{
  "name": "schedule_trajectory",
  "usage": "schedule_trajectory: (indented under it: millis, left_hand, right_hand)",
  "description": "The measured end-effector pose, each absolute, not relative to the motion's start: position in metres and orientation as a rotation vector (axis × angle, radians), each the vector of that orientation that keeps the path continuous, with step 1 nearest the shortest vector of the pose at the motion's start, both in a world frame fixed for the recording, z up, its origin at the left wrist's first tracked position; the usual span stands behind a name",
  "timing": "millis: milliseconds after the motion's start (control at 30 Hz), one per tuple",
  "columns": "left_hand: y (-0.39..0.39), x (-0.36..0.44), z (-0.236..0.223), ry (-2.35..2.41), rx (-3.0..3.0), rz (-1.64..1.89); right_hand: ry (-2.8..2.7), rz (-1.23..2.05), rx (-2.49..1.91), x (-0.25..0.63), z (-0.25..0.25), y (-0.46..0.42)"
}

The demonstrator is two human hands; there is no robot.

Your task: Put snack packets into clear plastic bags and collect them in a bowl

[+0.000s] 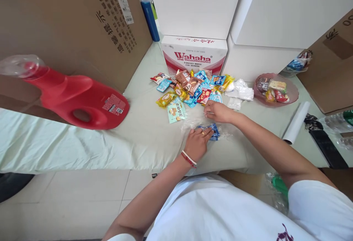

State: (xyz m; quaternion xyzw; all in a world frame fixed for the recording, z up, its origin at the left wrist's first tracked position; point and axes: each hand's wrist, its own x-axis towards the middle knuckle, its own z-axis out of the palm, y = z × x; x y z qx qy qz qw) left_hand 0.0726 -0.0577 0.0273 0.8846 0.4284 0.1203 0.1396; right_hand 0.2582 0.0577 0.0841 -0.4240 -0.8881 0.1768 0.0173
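My left hand [197,143] lies with its fingers stretched over a small blue snack packet [215,135] on the table. A thin clear plastic bag [190,119] is spread around and behind that packet. My right hand [218,112] is just beyond, fingers curled together at the edge of the clear bag. They seem to pinch the film, though the fingertips are partly hidden. Right behind the hands rises a pile of wrapped snacks [193,85] in brown, yellow, blue and red. A pale green packet [176,112] is at its near left edge.
A pink bowl [293,86] with several snacks stands right of some crumpled white plastic bags [241,89]. Further right are a white roll [297,122] and a black phone-like object [328,148]. A Wahaha carton [195,55] backs the pile; a red jug [91,101] is at left.
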Motion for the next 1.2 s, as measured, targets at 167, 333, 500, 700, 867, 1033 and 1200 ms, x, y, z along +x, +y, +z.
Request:
schedule_trajectory:
  millis: [167, 333, 500, 700, 867, 1033, 1200]
  left_hand:
    - [-0.056, 0.071, 0.026, 1.275, 2.438, 0.430]
    - [-0.056, 0.046, 0.009, 1.126, 2.169, 0.675]
    - [-0.046, 0.002, -0.003, 1.698, 1.611, 1.023]
    - [-0.042, 0.001, 0.013, 1.950, 1.754, 0.829]
    - [-0.057, 0.018, 0.037, 1.680, 1.606, 0.767]
    - [-0.050, 0.055, 0.052, 1.355, 1.093, 0.823]
    - [-0.047, 0.087, 0.051, 1.372, 1.676, 0.736]
  right_hand:
    - [-2.929, 0.437, -1.300, 0.257, 0.090, -0.009]
    - [-2.710, 0.492, -1.244, 0.257, 0.054, -0.047]
    - [-2.700, 0.601, -1.095, 0.260, 0.030, -0.051]
    - [-2.640, 0.714, -1.081, 0.263, 0.030, -0.051]
    - [-2.605, 0.729, -1.086, 0.264, 0.030, -0.053]
    - [-2.551, 0.767, -1.089, 0.259, 0.028, -0.059]
    - [-2.379, 0.831, -0.997, 0.273, 0.032, -0.065]
